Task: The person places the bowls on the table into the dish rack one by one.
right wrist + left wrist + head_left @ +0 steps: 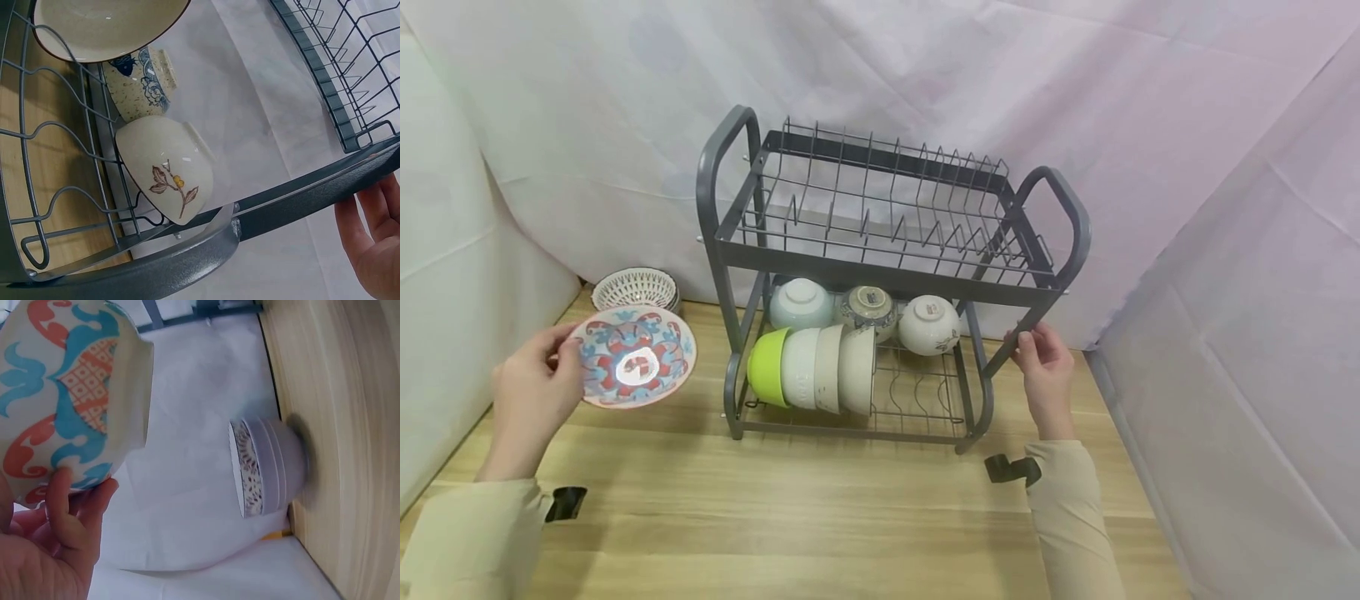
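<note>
My left hand (538, 383) pinches the edge of a bowl patterned in red and blue (666, 350), held above the table at the left with its inside toward the head camera. In the left wrist view, the outside of this patterned bowl (81, 394) shows over the fingers. My right hand (1048, 375) grips the right upright of a dark grey two-tier dish rack (887, 273), thumb in front. On its lower tier, a lime-green bowl (766, 367), a white bowl (799, 367) and cream bowls (855, 371) stand on edge in a row.
Behind them sit an upside-down pale blue bowl (801, 310), a speckled bowl (868, 308) and a white bowl with a sprig (928, 325). Stacked bowls (275, 465) stand on the wooden table (790, 517) at back left. White cloth (1210, 275) walls surround the table.
</note>
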A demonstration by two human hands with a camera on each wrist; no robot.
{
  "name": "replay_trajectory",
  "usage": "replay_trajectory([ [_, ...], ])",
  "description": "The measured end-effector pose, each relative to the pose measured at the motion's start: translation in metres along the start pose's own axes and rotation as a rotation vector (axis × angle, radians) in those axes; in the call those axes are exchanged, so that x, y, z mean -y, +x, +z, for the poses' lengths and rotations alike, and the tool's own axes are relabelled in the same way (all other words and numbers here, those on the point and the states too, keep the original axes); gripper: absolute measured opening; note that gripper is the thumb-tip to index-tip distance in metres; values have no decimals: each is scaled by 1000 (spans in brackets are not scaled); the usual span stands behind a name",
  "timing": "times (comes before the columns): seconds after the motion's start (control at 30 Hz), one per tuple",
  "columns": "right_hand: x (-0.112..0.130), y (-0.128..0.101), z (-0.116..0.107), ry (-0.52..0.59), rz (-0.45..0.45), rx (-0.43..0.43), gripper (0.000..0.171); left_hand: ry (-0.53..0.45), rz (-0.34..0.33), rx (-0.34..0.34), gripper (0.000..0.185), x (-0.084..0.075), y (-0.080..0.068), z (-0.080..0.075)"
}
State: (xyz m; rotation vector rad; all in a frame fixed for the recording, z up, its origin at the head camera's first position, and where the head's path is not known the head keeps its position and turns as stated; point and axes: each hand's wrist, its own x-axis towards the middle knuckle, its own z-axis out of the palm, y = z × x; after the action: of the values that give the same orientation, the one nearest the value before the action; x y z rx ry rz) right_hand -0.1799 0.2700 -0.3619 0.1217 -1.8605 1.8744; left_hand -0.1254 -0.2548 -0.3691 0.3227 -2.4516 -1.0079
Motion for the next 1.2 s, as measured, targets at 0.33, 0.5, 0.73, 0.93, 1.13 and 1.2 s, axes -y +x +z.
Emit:
replay_trajectory([
  [0.33,-2,1,0,14,-6,-10,12,-5,38,85,33,-17,-36,-6],
  [0.5,-2,1,0,7,-13,-15,13,-24,68,134,30,-25,-51,0],
  [0.73,-1,1,1,60,-20,-12,14,-105,160,183,24,-41,-69,20],
  [0.93,-1,0,3,55,-15,-15,16,-170,201,262,21,-54,-80,39],
  [1.13,-1,-1,3,27,-6,-31,15,-220,191,359,22,-66,-90,56],
  [1.2,-1,-1,3,26,-5,-38,14,-239,186,385,22,-68,-94,62],
])
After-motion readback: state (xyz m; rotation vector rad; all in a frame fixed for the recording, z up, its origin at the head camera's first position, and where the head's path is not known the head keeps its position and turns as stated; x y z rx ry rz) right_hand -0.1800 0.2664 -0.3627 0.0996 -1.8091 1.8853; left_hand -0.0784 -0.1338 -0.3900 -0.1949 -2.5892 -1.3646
